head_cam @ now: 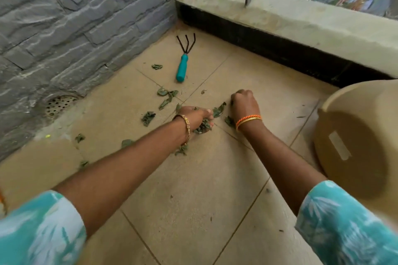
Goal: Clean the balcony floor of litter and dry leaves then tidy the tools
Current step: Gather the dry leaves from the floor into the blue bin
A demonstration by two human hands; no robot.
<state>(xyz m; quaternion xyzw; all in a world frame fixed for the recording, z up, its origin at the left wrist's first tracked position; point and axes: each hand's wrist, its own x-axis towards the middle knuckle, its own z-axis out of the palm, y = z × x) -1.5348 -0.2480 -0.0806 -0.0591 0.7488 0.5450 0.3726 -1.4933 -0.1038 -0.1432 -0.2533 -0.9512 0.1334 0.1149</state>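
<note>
Dry green leaves (167,97) lie scattered over the tan tiled balcony floor (193,189). My left hand (197,116) is curled round a bunch of leaves (202,127) in the middle of the floor. Just to its right, my right hand (244,104) is a closed fist low over the tiles, with leaves (219,109) beside it; what it holds is hidden. A hand rake (183,64) with a teal handle and three dark prongs lies beyond both hands, near the corner.
A large tan bin (357,135) lies tipped at the right. A grey stone wall (75,17) runs along the left with a round floor drain (59,104) at its foot. A concrete ledge (280,19) with a railing post bounds the far side.
</note>
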